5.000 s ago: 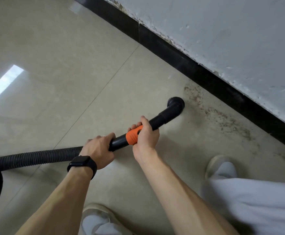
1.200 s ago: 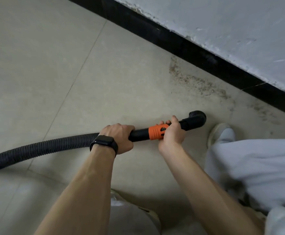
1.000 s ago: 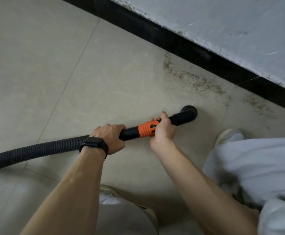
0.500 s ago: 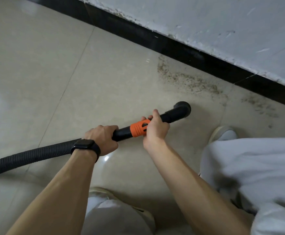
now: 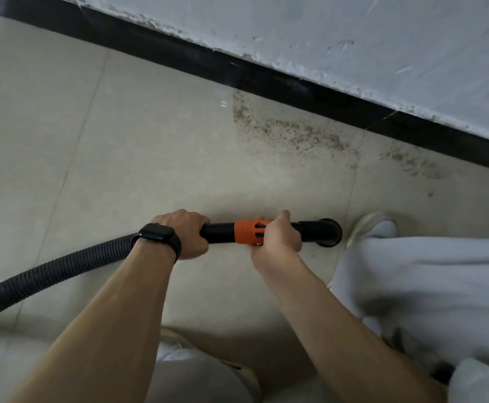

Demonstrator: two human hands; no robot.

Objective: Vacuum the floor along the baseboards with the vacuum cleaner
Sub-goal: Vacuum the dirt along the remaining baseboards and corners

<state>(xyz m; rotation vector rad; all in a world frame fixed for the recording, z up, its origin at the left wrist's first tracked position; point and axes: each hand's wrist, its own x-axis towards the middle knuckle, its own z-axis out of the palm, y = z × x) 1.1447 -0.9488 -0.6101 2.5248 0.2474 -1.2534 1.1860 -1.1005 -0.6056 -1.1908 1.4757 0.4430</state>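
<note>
A black vacuum tube with an orange collar (image 5: pixel 244 231) lies level over the beige tiled floor (image 5: pixel 150 146). Its round black nozzle (image 5: pixel 329 231) points down at the tile beside my right shoe (image 5: pixel 368 226). My left hand (image 5: pixel 186 234), with a black watch on the wrist, grips the tube where the ribbed black hose (image 5: pixel 48 274) joins it. My right hand (image 5: pixel 279 237) grips the tube just right of the orange collar. A patch of brown dirt (image 5: pixel 292 132) lies on the floor by the black baseboard (image 5: pixel 266 80), apart from the nozzle.
A rough grey-white wall (image 5: pixel 353 39) rises above the baseboard. More dirt specks (image 5: pixel 414 164) lie further right along it. My legs in light trousers (image 5: pixel 426 286) fill the lower right, and my left shoe (image 5: pixel 237 370) shows at the bottom middle.
The nozzle has drawn back from the dirt patch toward my right shoe, and the tube has levelled out. Both hands keep their grip on it.
</note>
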